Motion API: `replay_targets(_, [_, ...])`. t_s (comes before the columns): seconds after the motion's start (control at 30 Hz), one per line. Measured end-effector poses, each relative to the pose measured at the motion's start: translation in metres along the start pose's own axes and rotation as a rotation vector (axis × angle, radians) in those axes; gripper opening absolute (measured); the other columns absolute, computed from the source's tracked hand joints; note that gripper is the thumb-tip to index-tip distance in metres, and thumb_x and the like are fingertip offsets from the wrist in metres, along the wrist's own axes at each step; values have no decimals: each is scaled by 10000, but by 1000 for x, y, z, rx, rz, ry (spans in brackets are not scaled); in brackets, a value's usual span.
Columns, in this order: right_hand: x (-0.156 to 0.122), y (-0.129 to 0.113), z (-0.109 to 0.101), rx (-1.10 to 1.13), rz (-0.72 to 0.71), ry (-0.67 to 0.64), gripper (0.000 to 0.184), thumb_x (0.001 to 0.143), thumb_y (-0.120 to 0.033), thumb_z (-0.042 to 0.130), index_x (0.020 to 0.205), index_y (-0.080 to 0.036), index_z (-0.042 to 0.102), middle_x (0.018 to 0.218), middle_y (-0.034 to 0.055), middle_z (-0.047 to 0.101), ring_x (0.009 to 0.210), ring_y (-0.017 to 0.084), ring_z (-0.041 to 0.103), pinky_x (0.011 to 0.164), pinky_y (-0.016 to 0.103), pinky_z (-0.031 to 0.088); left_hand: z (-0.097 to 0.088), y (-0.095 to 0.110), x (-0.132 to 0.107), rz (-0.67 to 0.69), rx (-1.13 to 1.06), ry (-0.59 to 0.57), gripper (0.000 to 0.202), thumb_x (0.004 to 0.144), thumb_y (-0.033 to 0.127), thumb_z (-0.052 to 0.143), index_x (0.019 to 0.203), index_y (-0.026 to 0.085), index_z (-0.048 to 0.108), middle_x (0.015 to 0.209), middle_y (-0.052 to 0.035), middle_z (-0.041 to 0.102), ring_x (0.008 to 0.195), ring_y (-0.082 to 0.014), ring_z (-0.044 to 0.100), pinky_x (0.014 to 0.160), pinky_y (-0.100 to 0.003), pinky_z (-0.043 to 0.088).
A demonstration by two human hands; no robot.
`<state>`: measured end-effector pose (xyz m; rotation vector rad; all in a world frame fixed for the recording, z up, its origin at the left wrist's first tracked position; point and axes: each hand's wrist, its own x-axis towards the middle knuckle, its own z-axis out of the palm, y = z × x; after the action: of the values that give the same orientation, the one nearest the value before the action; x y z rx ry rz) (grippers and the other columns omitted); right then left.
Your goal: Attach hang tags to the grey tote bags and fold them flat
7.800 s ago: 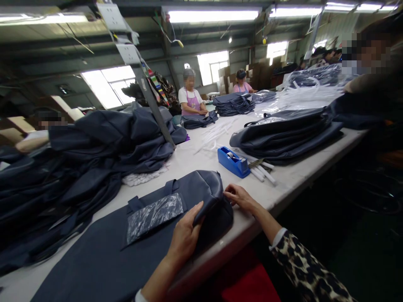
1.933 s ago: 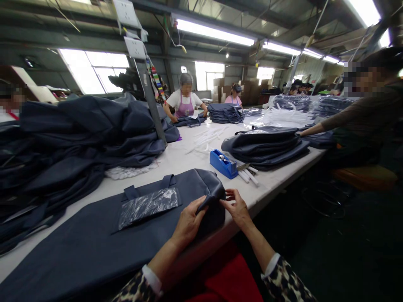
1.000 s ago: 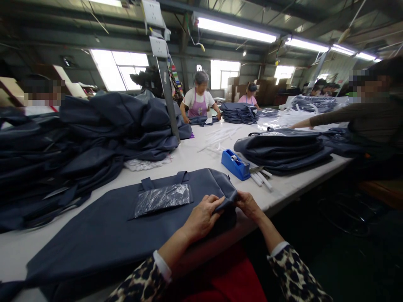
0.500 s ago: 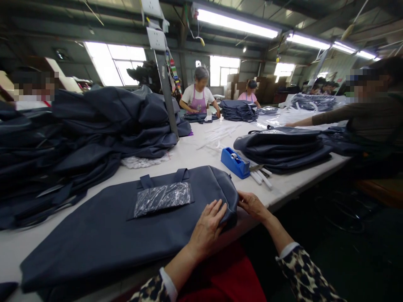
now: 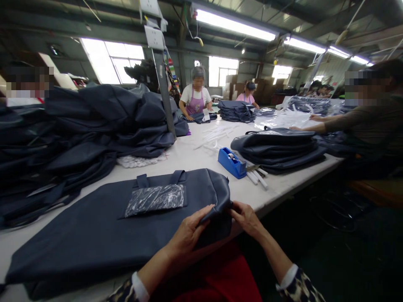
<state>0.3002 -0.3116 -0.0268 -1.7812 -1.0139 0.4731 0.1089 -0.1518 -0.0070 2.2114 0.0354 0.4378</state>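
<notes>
Clasping the navy bag (image 5: 97, 235), the left hand (image 5: 186, 231), previously flat, has closed; the right hand (image 5: 248, 218) touches it, grip indeterminable.

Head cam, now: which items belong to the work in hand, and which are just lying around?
In the work:
- navy bag, left hand gripping its folded end, right hand at the same end
- plastic-covered patch on it, probably

Lying about, untouched by these hands:
- blue tape dispenser
- white tubes
- stack of navy bags
- navy heap
</notes>
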Motion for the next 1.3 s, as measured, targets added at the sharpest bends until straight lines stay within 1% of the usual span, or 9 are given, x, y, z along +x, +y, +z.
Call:
replay_targets(0.17, [-43, 1, 19, -38, -9, 127, 313, 923, -440, 507, 885, -180, 677, 831, 49, 697, 791, 202, 630, 714, 290, 491, 8, 5, -24, 129, 337, -109, 591, 983, 179, 470, 1535, 301, 297, 1579, -23, 360, 1458, -206, 330, 1205, -440, 320])
replay_targets(0.33, [-43, 2, 10, -92, -28, 195, 217, 889, -370, 564, 1003, -206, 648, 886, 45, 688, 731, 182, 612, 685, 287, 487, 21, 5, -26, 163, 536, -143, 676, 953, 185, 539, 1553, 283, 243, 1591, -55, 333, 1465, -220, 314, 1200, -439, 335])
replay_targets(0.6, [-37, 5, -3, -110, -100, 149, 207, 896, -320, 522, 712, -228, 547, 675, -8, 575, 641, 157, 526, 606, 255, 414, 26, 4, -27, 212, 727, -176, 678, 953, 242, 561, 1552, 240, 244, 1595, -95, 317, 1469, -262, 299, 1184, -469, 352])
replay_targets(0.73, [-43, 11, 1, -82, -80, 162, 205, 928, -326, 493, 761, -225, 557, 665, -15, 583, 620, 148, 541, 590, 244, 429, 33, 1, -30, 238, 821, -198, 833, 891, 315, 648, 1567, 166, 185, 1610, -132, 261, 1485, -305, 242, 1188, -487, 338])
replay_targets(0.83, [-48, 8, 2, -87, -87, 172, 193, 938, -337, 499, 814, -224, 594, 681, -7, 618, 625, 155, 580, 589, 248, 462, 38, -3, -31, 256, 908, -184, 734, 927, 168, 545, 1563, 129, 181, 1601, -140, 277, 1485, -291, 242, 1189, -475, 338])
replay_targets(0.93, [-55, 1, -3, -109, -127, 231, 184, 938, -309, 496, 1036, -216, 622, 915, 44, 693, 810, 193, 652, 739, 302, 527, 37, -6, -30, 272, 892, -161, 664, 951, 122, 482, 1555, 122, 208, 1586, -143, 313, 1475, -282, 273, 1185, -465, 348])
replay_targets(1.1, [-53, -24, -25, -522, -507, 120, 708, 855, -168, 585, 1510, -228, 324, 1547, 121, 384, 1438, 286, 320, 1150, 506, 317, 1, 15, -15, 224, 542, -144, 662, 940, 338, 588, 1525, 183, 320, 1552, -134, 391, 1431, -274, 380, 1181, -464, 365])
replay_targets(1.2, [-30, -44, -35, -709, -690, 54, 936, 797, -225, 715, 1563, -197, 178, 1553, 153, 378, 1462, 310, 273, 1132, 521, 343, -35, 37, -3, 192, 320, -200, 595, 932, 229, 547, 1504, 234, 381, 1542, -95, 418, 1416, -252, 407, 1177, -442, 369])
replay_targets(1.3, [1, -61, -32, -721, -826, 55, 973, 764, -264, 774, 1549, -187, 204, 1501, 166, 445, 1422, 317, 345, 1109, 513, 362, -66, 56, 3, 156, 185, -276, 612, 914, 109, 480, 1501, 257, 391, 1536, -60, 432, 1421, -239, 397, 1191, -443, 331])
